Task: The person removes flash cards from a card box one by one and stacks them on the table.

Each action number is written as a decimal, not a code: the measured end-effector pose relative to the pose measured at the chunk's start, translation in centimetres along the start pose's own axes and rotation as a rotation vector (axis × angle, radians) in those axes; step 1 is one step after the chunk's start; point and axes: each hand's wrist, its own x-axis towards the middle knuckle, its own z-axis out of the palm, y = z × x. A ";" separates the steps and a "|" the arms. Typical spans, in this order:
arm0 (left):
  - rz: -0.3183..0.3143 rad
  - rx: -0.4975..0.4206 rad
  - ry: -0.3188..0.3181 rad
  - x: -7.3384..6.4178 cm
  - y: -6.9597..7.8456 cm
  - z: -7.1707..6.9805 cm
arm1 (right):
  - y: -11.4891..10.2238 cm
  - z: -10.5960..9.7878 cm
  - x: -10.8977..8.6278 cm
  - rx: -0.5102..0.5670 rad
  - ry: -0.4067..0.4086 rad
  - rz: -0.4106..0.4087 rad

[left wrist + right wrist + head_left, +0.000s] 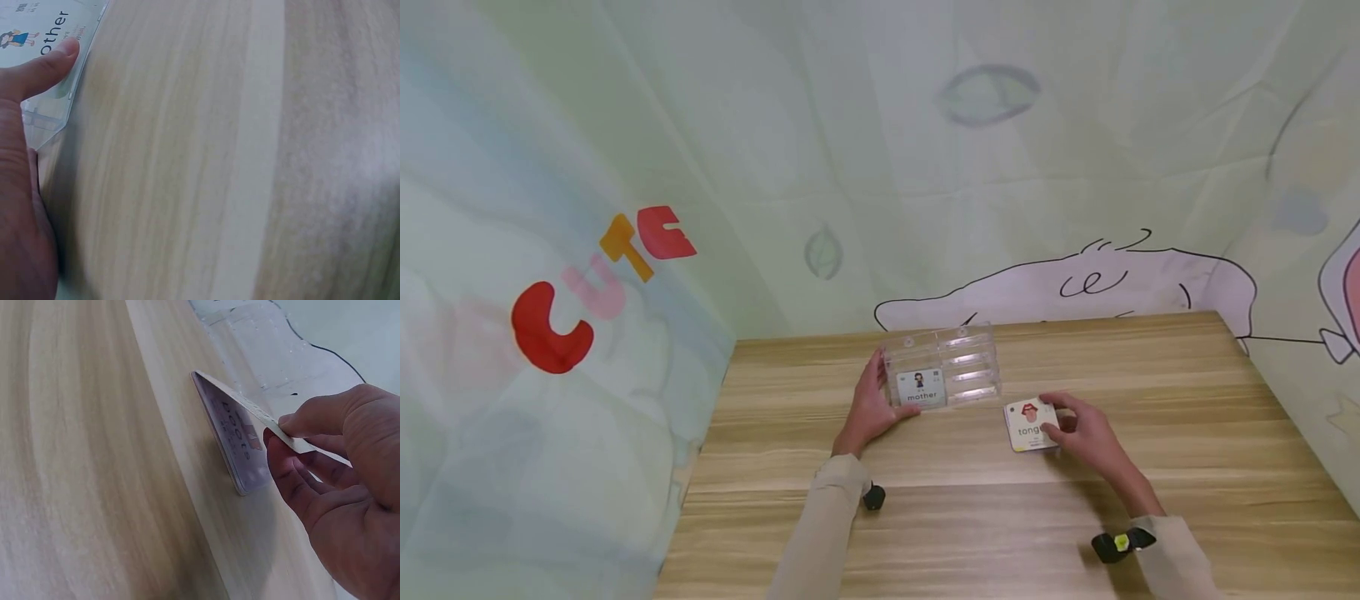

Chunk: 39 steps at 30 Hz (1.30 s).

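Observation:
My left hand (872,407) grips the left side of a clear plastic card holder (972,361), thumb across its lower front edge. Behind that thumb, in the holder's lower left part, sits a card reading "mother" (921,388). To the right of the holder, my right hand (1092,435) pinches a card with a mouth picture and the word "tongue" (1028,413) between thumb and fingers. In the right wrist view this card is tilted up at the hand's side. Beneath it lies a small stack of cards, its top one reading "boots" (228,428).
Everything rests on a wood-grain table (955,533). A printed fabric backdrop (880,167) rises behind the table's far edge, close behind the holder, and continues along the left and right sides. Each sleeve carries a black wrist device (874,497).

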 end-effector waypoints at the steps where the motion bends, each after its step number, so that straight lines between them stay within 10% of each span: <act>1: -0.002 0.001 0.000 0.0 0.0 0.0 | 0.0 0.0 0.0 -0.005 -0.002 0.000; 23: -0.015 0.004 -0.004 0.0 0.3 -0.1 | -0.1 0.9 0.1 -0.283 0.054 -0.070; 39: -0.034 0.014 -0.013 -0.1 0.4 -0.2 | -0.8 1.3 0.0 -0.350 0.038 0.025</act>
